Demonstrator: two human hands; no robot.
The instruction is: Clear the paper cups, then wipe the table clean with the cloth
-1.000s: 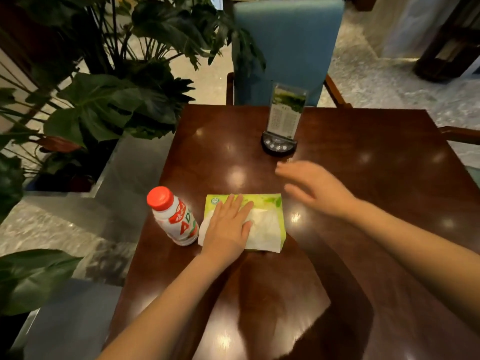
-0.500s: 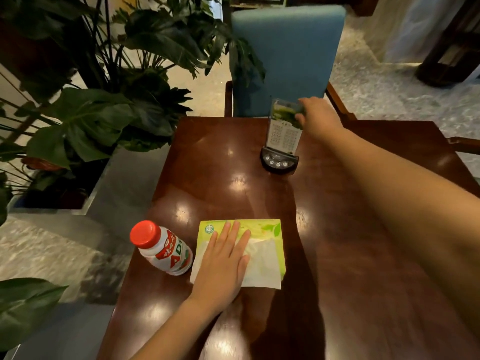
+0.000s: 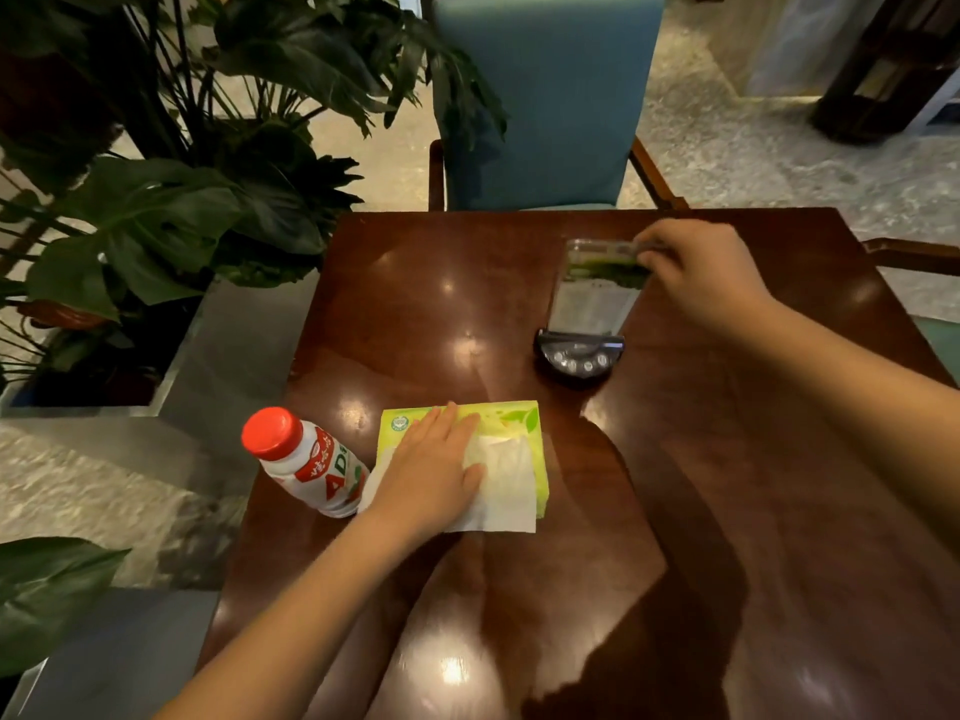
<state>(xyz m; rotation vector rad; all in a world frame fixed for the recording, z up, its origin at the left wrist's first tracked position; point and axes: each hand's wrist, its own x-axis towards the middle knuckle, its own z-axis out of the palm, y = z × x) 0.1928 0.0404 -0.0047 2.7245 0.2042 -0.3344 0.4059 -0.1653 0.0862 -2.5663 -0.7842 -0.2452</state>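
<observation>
My left hand [image 3: 434, 467] lies flat, fingers together, on a white tissue [image 3: 506, 485] that covers a green tissue pack [image 3: 511, 418] near the left side of the dark wooden table [image 3: 415, 304]. My right hand [image 3: 701, 272] pinches the top edge of a clear acrylic sign holder [image 3: 592, 298] that stands in a black base [image 3: 579, 356], and the holder leans back. No paper cups are in view.
A white bottle with a red cap [image 3: 306, 462] lies tilted beside my left hand at the table's left edge. A blue chair [image 3: 540, 96] stands behind the table. Large potted plants [image 3: 171, 200] crowd the left side.
My right hand reached from mid-table to the sign holder, gripped its top, and has drawn it nearer and to the right. My left hand stayed on the tissue.
</observation>
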